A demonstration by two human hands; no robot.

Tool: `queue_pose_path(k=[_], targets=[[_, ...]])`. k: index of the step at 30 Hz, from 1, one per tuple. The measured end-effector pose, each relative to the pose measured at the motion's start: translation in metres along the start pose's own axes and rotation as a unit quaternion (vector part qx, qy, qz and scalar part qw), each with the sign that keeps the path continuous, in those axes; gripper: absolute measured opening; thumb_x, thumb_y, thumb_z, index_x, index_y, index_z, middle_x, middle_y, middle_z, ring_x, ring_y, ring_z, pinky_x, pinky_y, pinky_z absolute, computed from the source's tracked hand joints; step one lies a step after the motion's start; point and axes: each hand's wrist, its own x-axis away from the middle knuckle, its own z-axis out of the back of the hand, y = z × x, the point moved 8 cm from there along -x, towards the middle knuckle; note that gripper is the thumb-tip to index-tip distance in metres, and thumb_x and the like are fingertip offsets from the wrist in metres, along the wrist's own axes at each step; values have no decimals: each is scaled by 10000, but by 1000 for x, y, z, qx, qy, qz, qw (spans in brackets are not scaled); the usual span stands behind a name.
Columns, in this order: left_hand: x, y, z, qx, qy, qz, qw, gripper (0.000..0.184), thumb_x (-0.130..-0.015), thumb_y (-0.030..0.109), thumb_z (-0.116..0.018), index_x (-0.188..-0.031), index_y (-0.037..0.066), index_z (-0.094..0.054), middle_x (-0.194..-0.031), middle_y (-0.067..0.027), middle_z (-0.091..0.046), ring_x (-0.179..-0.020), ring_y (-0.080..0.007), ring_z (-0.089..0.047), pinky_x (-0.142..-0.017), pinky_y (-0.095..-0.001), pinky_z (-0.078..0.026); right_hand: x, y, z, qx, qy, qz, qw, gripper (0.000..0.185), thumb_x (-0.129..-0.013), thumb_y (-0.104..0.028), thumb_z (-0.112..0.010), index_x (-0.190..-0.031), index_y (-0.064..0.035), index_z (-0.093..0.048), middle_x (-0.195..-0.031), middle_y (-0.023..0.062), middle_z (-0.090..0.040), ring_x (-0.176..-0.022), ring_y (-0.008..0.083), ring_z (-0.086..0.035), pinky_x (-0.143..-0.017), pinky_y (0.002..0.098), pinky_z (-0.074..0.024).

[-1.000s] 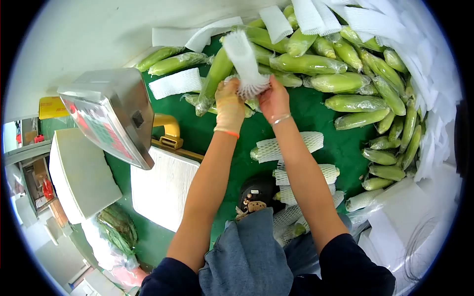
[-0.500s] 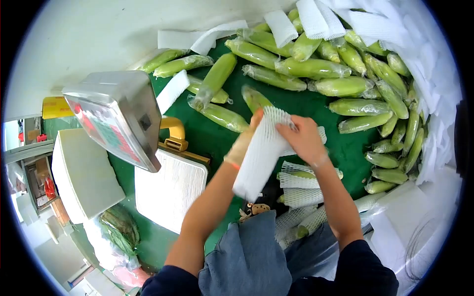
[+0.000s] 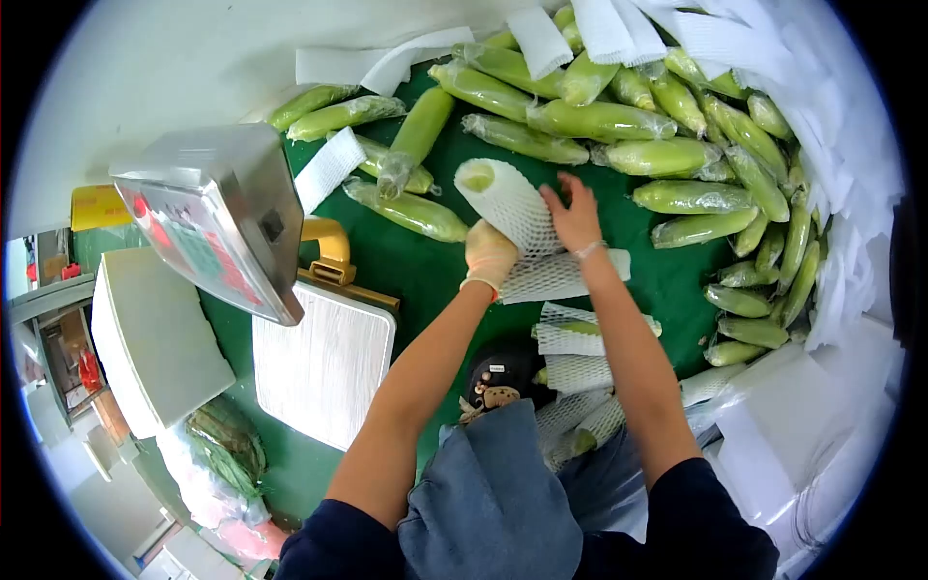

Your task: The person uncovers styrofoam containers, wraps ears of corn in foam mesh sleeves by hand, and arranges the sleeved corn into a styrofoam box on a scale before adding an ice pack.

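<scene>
The person's left hand (image 3: 491, 255), in a pale glove, is wrapped around the lower end of a white foam sleeve (image 3: 520, 207) above the middle of the green surface (image 3: 435, 275). Inside the sleeve is a corn cob (image 3: 477, 176); its pale green end shows at the sleeve's upper opening, which tilts toward the far left corner. The right hand (image 3: 575, 215) is bare, its fingers spread, just beside the sleeve's right side; whether the thumb touches the netting cannot be told.

Right below the hands lies a wrapped cob (image 3: 553, 277) in white netting, and nearer the person is another netted cob (image 3: 575, 329), partly covered by the right forearm. A dark shoe (image 3: 505, 372) is left of these, by the person's apron (image 3: 493, 493).

Heaped corn (image 3: 667, 155) in clear film fills the far right corner and runs down the right edge, where a bank of white foam (image 3: 836, 164) borders it. Loose cobs (image 3: 422, 126) lie left of the heap, near a flat foam strip (image 3: 329, 169). More foam strips (image 3: 333, 66) lie along the far edge, against the pale wall (image 3: 222, 58). Toward the left edge stands a scale (image 3: 324, 362) with a metal display box (image 3: 217, 222), and beyond it a white block (image 3: 159, 338). A bag of green leaves (image 3: 227, 445) sits near the left edge, closer to the person.
</scene>
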Motion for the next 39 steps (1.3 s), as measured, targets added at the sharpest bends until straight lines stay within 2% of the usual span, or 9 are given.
queue_pose_path(k=[3, 6, 8, 15, 19, 23, 32, 35, 39], targets=[[17, 49, -4, -42, -51, 28, 997, 259, -813, 282, -575, -926, 59, -644, -877, -197, -656, -815, -387, -625, -701, -431, -516, 23, -59, 20, -93, -90, 227, 965, 655, -747, -322, -722, -1253, -15, -442, -1108, 166, -592, -1000, 323, -573, -863, 400, -453], [42, 98, 21, 72, -184, -45, 979, 250, -806, 243, -635, -935, 29, -628, -875, -193, -654, -848, -360, -628, -753, -359, -505, 39, -93, 83, -42, -184, 70, 980, 740, -690, -296, -760, -1266, -8, -396, -1112, 177, -589, -998, 324, -588, -862, 391, -460], [20, 89, 84, 57, 94, -260, 959, 249, -736, 62, -680, -971, 30, -605, -933, -126, -650, -843, -251, -636, -741, -322, -495, 64, -90, 125, 10, -203, 54, 978, 770, -657, -262, -771, -1272, -11, -380, -1118, 195, -586, -994, 334, -593, -855, 388, -465], [-94, -6, 230, -317, 434, 96, 838, 880, -641, 442, -714, -1342, 31, -375, -1290, -226, -440, -1189, -347, -438, -982, -478, -334, 239, -40, 138, 175, -378, 43, 908, 714, -618, -209, -771, -1214, -17, -427, -1078, 194, -517, -990, 387, -511, -856, 428, -433], [-136, -68, 213, -162, 269, 215, 925, 953, -628, 497, -722, -1362, 6, -366, -1288, -226, -472, -1198, -358, -450, -953, -449, -387, 273, -31, 98, 283, -406, 94, 864, 680, -642, -198, -763, -1204, -5, -432, -1101, 195, -505, -1012, 391, -488, -871, 425, -418], [-164, -66, 149, 162, 188, -8, 969, 657, -691, 345, -705, -1178, -45, -498, -1195, -269, -519, -1065, -396, -534, -911, -389, -439, 220, -62, 84, 128, -330, 101, 930, 561, -721, -154, -697, -1196, 6, -444, -1117, 198, -507, -1026, 379, -495, -878, 416, -420], [-85, 40, -31, 90, -11, -224, 970, 281, -873, 126, -546, -1131, 16, -528, -1158, -126, -574, -1118, -265, -502, -951, -290, -406, 28, -70, 56, 11, -12, 122, 992, 506, -833, -161, -619, -1249, 8, -388, -1155, 223, -449, -1065, 353, -467, -918, 401, -394], [-33, 34, 18, 261, -60, 37, 963, 367, -815, 182, -629, -1122, 6, -533, -1116, -125, -595, -975, -259, -585, -846, -312, -467, 35, -126, 72, 55, 0, 214, 975, 531, -817, -159, -630, -1266, -2, -394, -1189, 224, -446, -1113, 363, -449, -943, 414, -387], [45, 72, 54, 425, -218, -14, 878, 426, -773, 191, -696, -1111, -10, -534, -947, -54, -616, -868, -134, -568, -764, -275, -475, 64, -145, 37, -235, -306, 128, 913, 566, -785, -121, -655, -1301, -78, -427, -1268, 141, -474, -1105, 239, -502, -896, 334, -427]])
